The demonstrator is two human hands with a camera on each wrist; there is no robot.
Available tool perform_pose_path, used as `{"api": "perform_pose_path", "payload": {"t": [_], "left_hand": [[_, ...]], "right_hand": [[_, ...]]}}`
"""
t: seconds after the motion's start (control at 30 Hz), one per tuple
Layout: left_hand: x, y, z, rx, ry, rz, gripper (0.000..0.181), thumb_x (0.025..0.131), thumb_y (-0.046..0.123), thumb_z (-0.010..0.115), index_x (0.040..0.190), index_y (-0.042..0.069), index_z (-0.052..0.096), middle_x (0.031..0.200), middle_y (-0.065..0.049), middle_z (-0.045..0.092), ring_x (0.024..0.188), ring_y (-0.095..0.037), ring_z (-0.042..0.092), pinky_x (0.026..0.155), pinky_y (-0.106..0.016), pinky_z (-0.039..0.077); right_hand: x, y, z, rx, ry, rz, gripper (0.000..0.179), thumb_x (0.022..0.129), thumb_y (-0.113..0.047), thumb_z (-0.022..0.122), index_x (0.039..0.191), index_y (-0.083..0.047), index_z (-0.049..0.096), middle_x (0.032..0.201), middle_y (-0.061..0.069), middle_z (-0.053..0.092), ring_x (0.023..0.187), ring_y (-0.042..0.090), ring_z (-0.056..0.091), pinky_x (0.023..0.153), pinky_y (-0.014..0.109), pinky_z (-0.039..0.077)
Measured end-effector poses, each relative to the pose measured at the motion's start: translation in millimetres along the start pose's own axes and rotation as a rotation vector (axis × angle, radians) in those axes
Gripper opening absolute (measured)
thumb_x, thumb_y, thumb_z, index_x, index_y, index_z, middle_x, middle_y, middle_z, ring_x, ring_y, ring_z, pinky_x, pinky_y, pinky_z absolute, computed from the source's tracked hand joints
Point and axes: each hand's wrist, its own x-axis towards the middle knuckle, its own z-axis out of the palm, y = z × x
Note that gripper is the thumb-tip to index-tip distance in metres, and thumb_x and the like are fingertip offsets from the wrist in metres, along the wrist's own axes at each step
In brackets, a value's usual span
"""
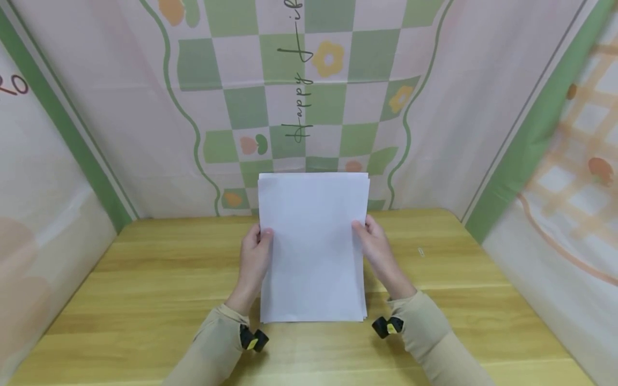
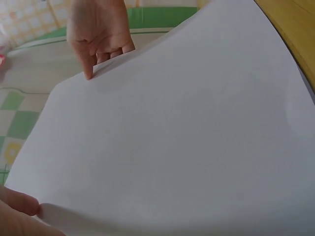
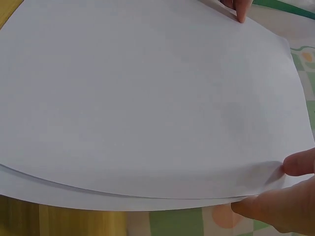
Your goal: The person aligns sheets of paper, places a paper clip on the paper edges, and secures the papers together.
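Observation:
Both hands hold a small stack of white paper sheets upright over the table. The left hand grips the left edge, its thumb on the front sheet and its fingers behind. On the opposite edge, the right hand pinches the sheets the same way. The sheets are slightly out of line; in the right wrist view the edge of a second sheet shows below the front one. In the left wrist view the paper fills most of the picture and looks blank. What lies behind the stack is hidden.
A small paper clip lies on the wooden table, to the right of the right hand. A patterned curtain hangs behind the table, with more fabric at both sides. Each sleeve carries a black wrist device.

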Motion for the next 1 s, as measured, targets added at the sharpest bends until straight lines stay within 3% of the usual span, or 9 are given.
{"api": "perform_pose_path", "payload": {"t": [0.3,1.0], "left_hand": [[-2.7,4.3,-0.3,0.003,0.015,0.053,0.029,0.099,0.012,0.043,0.123,0.000,0.055,0.125,-0.016,0.058,0.116,-0.026,0.053,0.097,-0.043,0.043],[-4.6,7.6,-0.3,-0.104,0.008,0.144,0.031,0.099,0.014,0.047,0.125,0.000,0.054,0.126,-0.012,0.059,0.116,-0.021,0.054,0.099,-0.039,0.041]], "right_hand": [[-4.5,-7.5,2.0,-0.009,0.041,-0.028,0.044,0.102,-0.024,0.039,0.142,-0.005,0.036,0.136,0.020,0.047,0.120,0.031,0.047,0.102,0.044,0.038],[-4.8,-7.3,2.7,-0.013,0.058,-0.160,0.046,0.100,-0.024,0.048,0.141,-0.007,0.038,0.134,0.016,0.053,0.116,0.027,0.053,0.094,0.036,0.045]]}}
